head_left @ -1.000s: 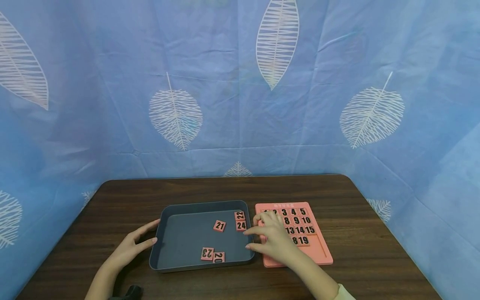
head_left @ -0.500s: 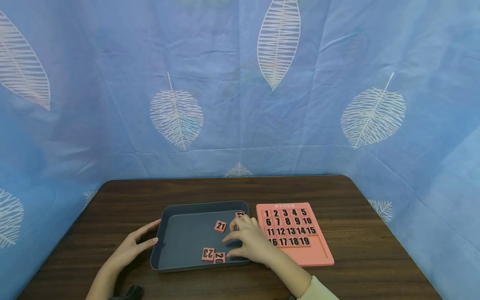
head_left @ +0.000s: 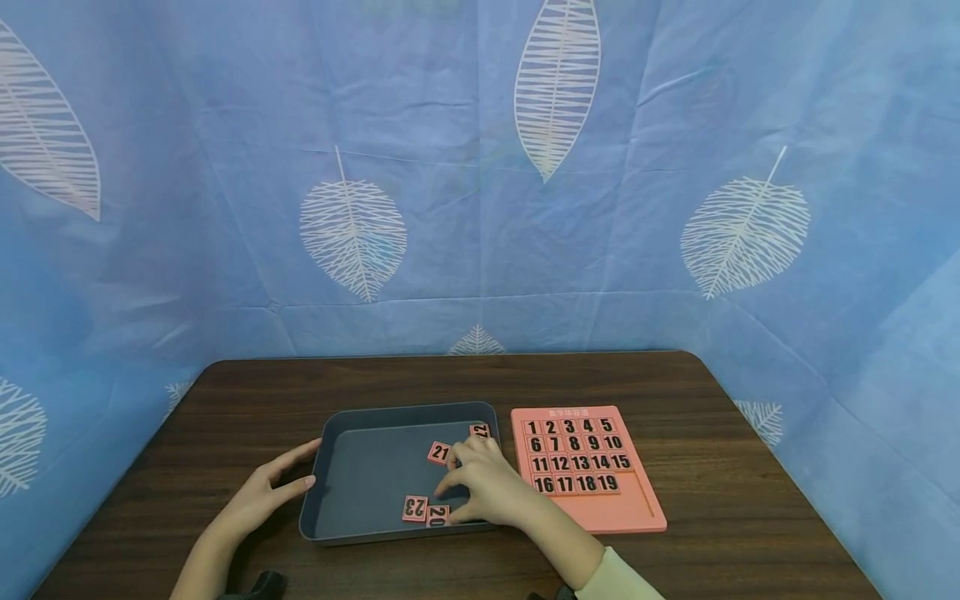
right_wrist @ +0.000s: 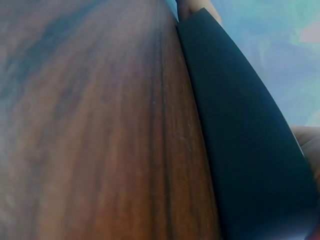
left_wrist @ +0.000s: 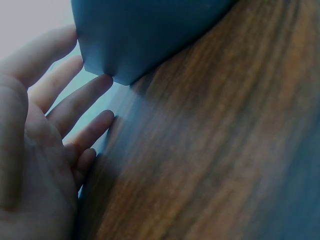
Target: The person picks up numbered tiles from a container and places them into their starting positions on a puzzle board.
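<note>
A dark grey tray (head_left: 360,533) lies on the table, holding pink number tiles. My left hand (head_left: 253,500) rests against the tray's left side with fingers extended; in the left wrist view its fingertips touch the tray wall. Over the tray's right part, my right hand (head_left: 487,483) reaches down with bent fingers, thumb and index apart beside tile 20 (head_left: 437,516). Tile 23 (head_left: 415,508) lies just left of tile 20. Tile 21 (head_left: 439,452) is close to the other fingers, and tile 22 (head_left: 480,431) shows at the far right corner. Tile 24 is hidden under the hand.
To the tray's right lies a pink number board (head_left: 641,512) with rows of tiles from 1 to 19 and a bare strip at its lower right. The dark wooden table (head_left: 735,500) ends at a blue curtain (head_left: 450,233) with white leaf prints.
My right hand has moved left from above the board's edge into the tray, its thumb and index coming down beside tile 20. The left hand has stayed in place.
</note>
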Motion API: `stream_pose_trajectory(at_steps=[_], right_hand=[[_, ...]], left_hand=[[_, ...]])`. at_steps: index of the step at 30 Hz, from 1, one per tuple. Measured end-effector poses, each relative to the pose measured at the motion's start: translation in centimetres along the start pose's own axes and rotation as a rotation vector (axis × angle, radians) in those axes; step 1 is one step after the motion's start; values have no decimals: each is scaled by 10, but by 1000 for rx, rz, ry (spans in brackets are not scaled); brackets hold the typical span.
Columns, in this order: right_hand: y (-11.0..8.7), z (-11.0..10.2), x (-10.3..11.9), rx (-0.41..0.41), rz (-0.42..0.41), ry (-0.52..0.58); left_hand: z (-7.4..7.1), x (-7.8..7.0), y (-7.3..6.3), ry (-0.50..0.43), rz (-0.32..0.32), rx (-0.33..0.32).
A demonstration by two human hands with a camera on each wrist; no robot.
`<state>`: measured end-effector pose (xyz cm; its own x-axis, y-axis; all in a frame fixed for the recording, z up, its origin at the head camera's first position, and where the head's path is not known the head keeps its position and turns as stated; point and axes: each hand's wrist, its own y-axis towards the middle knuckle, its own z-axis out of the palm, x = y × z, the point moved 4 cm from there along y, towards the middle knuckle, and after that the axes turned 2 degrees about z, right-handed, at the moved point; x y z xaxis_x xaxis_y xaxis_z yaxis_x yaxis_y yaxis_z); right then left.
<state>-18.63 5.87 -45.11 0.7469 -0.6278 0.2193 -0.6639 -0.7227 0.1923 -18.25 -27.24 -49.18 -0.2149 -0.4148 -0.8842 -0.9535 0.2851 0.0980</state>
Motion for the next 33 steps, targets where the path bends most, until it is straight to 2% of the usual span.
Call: stream_pose_trajectory(at_steps=[9, 18, 25, 33], right_hand=[[1, -1, 3, -7, -44, -35], [1, 0, 1, 24, -36, -35], [1, 0, 0, 56, -24, -13], [-2, -9, -2, 27, -62, 50]], left_hand=[[-1, 0, 0, 6, -14, -6], [-1, 0, 0, 9, -9, -7], [-1, 1, 0, 1, -18, 1], [-1, -1, 0, -1, -21, 5]])
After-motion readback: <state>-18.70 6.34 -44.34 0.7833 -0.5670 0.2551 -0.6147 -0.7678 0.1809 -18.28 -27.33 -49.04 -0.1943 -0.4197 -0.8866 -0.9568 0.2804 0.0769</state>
